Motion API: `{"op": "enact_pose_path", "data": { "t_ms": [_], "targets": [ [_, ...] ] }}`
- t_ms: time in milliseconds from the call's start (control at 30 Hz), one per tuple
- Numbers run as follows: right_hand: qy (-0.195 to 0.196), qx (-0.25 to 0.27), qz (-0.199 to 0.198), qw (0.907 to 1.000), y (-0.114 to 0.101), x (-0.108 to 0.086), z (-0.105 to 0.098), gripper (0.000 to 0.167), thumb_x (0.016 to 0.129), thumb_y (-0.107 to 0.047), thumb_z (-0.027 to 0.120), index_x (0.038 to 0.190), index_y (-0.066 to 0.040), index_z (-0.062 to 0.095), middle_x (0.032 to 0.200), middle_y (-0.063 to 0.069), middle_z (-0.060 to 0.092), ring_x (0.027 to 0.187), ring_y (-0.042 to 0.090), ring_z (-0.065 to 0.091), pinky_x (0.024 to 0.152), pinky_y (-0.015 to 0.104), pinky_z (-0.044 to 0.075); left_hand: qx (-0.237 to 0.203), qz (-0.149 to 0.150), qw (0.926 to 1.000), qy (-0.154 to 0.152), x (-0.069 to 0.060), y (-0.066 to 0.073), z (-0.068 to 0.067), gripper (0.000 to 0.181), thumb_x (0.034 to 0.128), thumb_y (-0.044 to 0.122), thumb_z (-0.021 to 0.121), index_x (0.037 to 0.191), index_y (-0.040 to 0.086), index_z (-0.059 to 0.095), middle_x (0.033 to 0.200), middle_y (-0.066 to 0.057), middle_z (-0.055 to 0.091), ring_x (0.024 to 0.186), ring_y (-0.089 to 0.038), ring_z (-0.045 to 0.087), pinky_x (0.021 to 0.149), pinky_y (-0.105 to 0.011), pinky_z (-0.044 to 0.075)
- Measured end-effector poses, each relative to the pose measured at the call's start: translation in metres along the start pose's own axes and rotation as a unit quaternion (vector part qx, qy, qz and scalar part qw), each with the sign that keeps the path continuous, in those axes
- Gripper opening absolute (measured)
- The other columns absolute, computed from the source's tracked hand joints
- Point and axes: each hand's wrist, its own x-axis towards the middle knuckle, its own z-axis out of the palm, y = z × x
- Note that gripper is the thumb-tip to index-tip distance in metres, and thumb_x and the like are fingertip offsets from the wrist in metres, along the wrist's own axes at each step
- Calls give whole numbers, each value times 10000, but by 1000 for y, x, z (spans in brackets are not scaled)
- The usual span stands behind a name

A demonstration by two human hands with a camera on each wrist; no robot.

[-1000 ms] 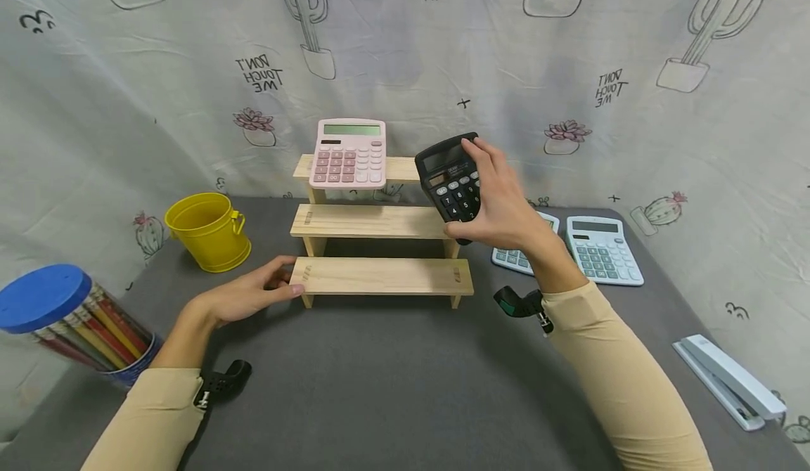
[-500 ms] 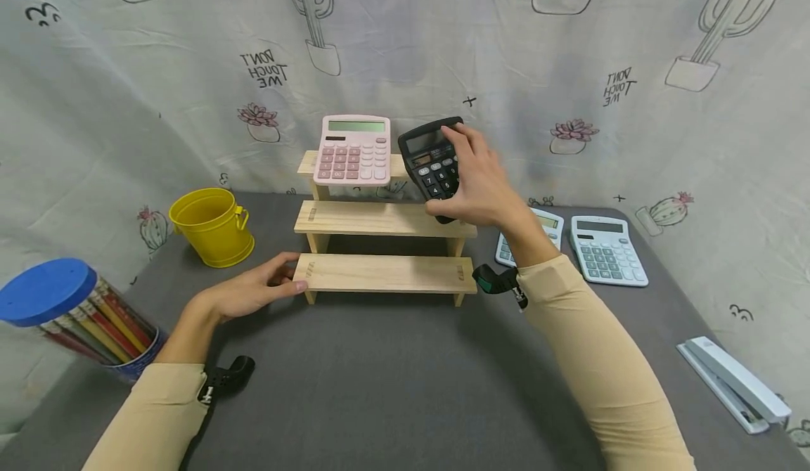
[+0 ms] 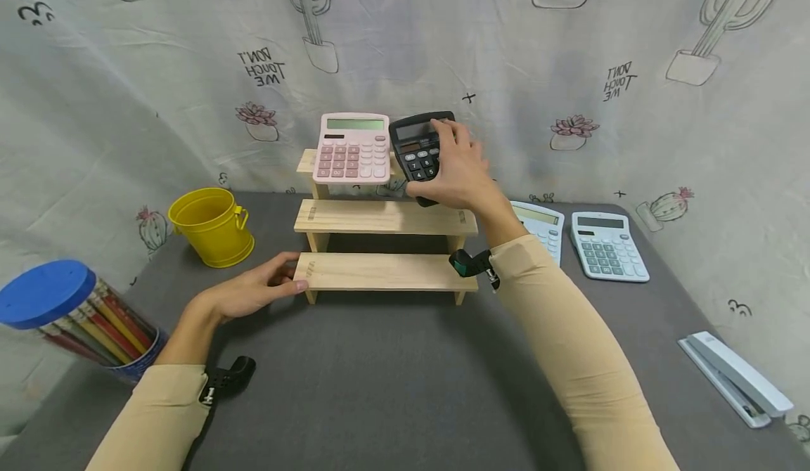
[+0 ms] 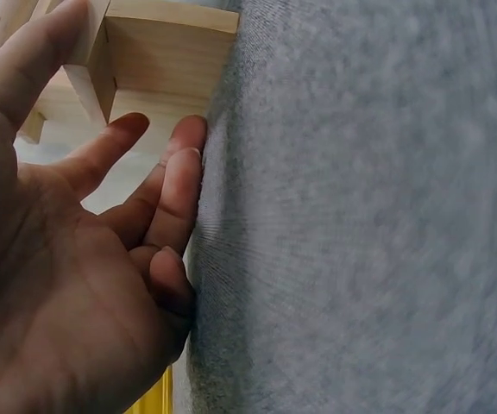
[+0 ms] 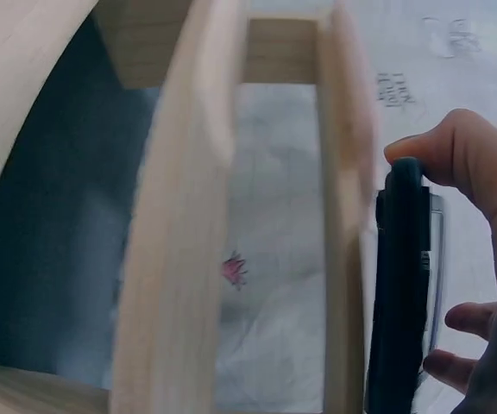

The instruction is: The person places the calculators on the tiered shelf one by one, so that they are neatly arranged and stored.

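My right hand [image 3: 463, 174] holds a black calculator [image 3: 415, 153] by its right side. The calculator tilts beside the top shelf, close to a pink calculator [image 3: 352, 149] leaning upright there. In the right wrist view, the thumb [image 5: 460, 151] presses the edge of the black calculator [image 5: 397, 293], which is seen side-on; part of the hand is cut off. My left hand [image 3: 253, 292] lightly grips the left end of the lowest shelf on a three-tier wooden stand [image 3: 386, 272], its thumb at the front edge. In the left wrist view, the other fingers [image 4: 175, 198] extend beside the tabletop.
Two light blue calculators [image 3: 609, 246] lie right of the stand, one partly behind the right arm. A pale stapler [image 3: 734, 376] lies farther right. At left stand a yellow bucket [image 3: 211, 228] and a blue-lidded jar of pencils [image 3: 95, 323]. A patterned cloth [image 3: 190, 56] hangs behind.
My right hand has carried the black calculator left and upward, closer to the pink one at the top shelf. The left hand has stayed on the stand's lowest shelf.
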Motion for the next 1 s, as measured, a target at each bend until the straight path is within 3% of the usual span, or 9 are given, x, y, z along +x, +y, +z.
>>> {"op": "enact_pose_path", "data": {
  "t_ms": [400,600,833,1000],
  "targets": [
    [-1,-107,209,9997,2,8,6,1048,780,-526,763,1631,-227,230,1667,96,181,1438,460,274,1123,660,244,-51,-5,10000,28,-1,3,0,719,1046,465,574,1595,150,234,1442,-197,489,1288,-330,508,1060,-520,402],
    [19,-412,639,9971,-3,13,10,903,827,-658,715,1557,-228,406,1685,83,141,1470,456,249,1155,625,255,-71,44,10000,40,2,0,1,690,1047,460,575,1578,148,267,1439,-191,490,1287,-329,504,1063,-511,399],
    [-456,-512,487,9965,2,9,2,918,924,-726,555,1610,-162,325,1673,154,196,1506,441,236,1182,606,272,-119,132,9998,73,5,-3,3,688,1048,463,572,1585,159,267,1478,-190,462,1330,-345,477,1089,-544,379],
    [-1046,-178,67,9943,14,6,-9,947,941,-645,597,1651,-161,200,1707,161,92,1554,448,117,1194,657,206,-118,164,9998,91,7,-6,2,682,1046,453,581,1578,153,278,1463,-182,473,1315,-336,484,1083,-536,383]
  ]
}}
